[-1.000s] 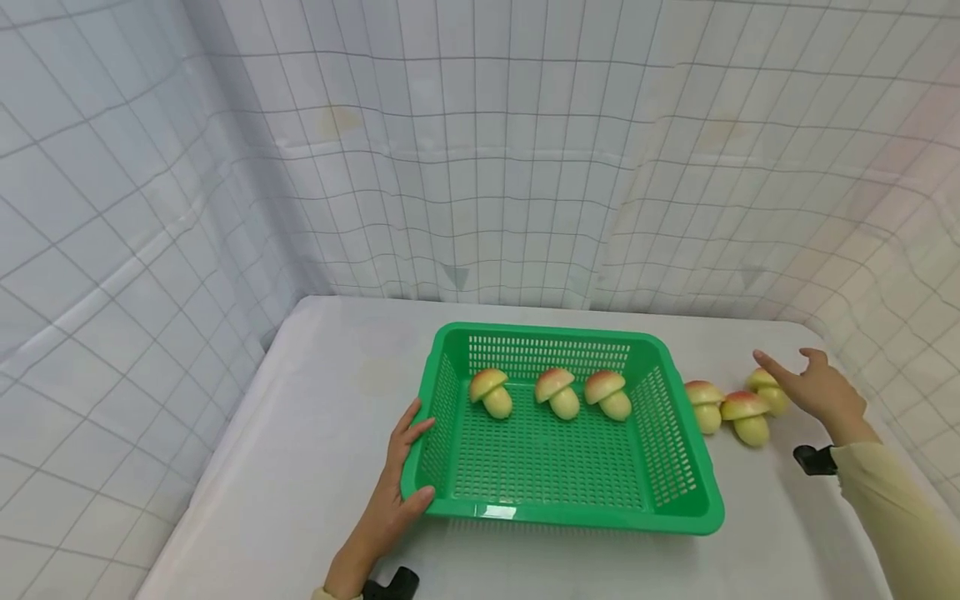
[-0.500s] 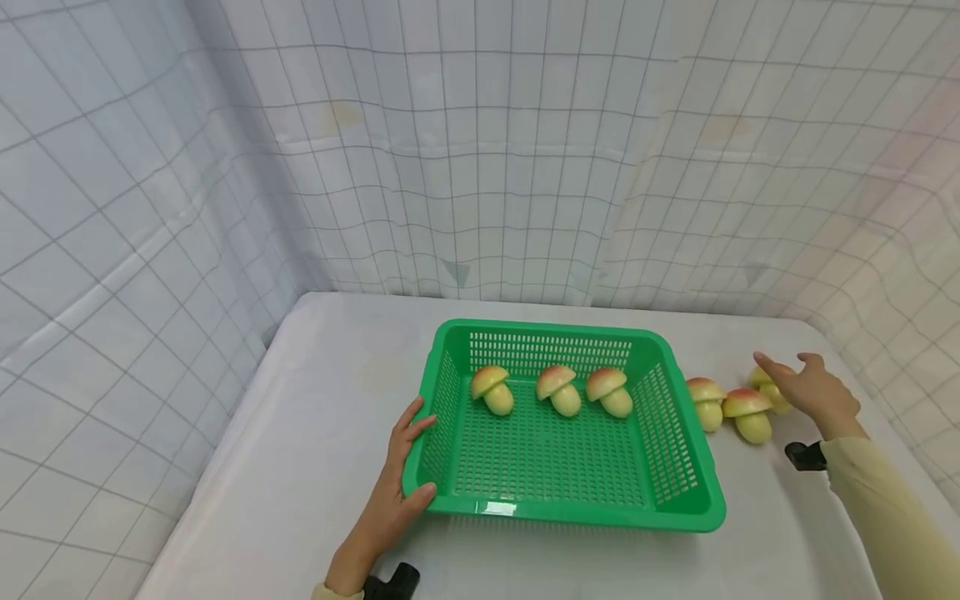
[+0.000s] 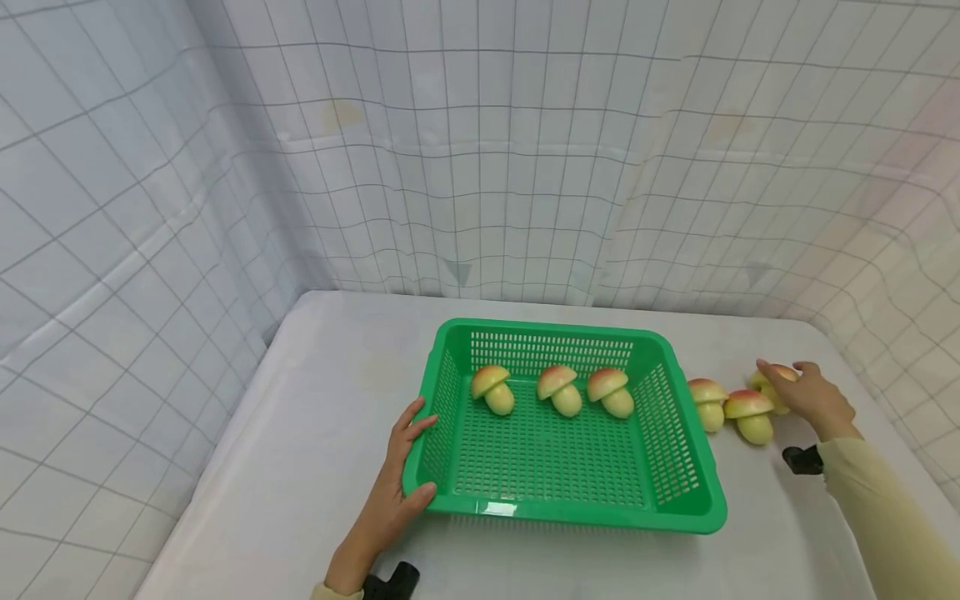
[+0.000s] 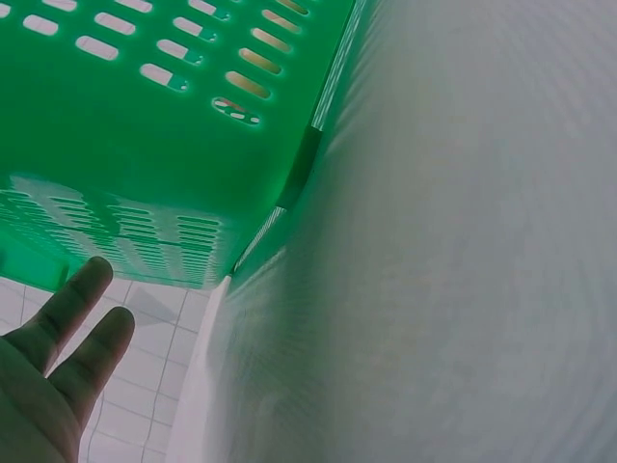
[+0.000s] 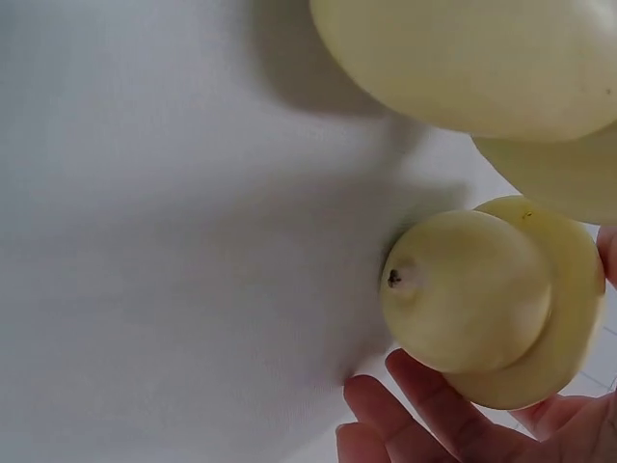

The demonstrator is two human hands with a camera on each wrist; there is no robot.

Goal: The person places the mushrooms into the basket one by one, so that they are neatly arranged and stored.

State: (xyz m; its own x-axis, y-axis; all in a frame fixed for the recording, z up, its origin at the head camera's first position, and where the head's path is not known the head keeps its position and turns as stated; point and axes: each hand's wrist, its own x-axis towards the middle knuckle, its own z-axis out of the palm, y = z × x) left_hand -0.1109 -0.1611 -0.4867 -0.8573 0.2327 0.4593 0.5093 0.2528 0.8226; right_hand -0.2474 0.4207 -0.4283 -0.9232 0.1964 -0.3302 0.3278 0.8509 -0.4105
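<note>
My left hand (image 3: 393, 492) rests against the left side of a green plastic basket (image 3: 562, 518), thumb on the rim near the front corner. In the left wrist view two of its fingers (image 4: 92, 357) are straight beside the basket wall. Three mushrooms (image 3: 557, 392), yellow with reddish caps and apparently artificial, lie in a row inside. Right of the basket, my right hand (image 3: 817, 400) is around the farthest mushroom (image 5: 468, 289), with thumb and fingers on opposite sides of its cap. That mushroom still appears to be on the table. Two more mushrooms (image 3: 707, 404) lie between it and the basket.
The white-covered table (image 3: 322, 400) extends left and in front of the basket. White grid-patterned curtains (image 3: 480, 167) hang behind the table and along both sides. A black wrist camera (image 3: 802, 460) sits under the right wrist.
My right hand has lowered slightly and moved a little left, its thumb and fingers closing around the farthest mushroom. The left hand and basket have stayed in place.
</note>
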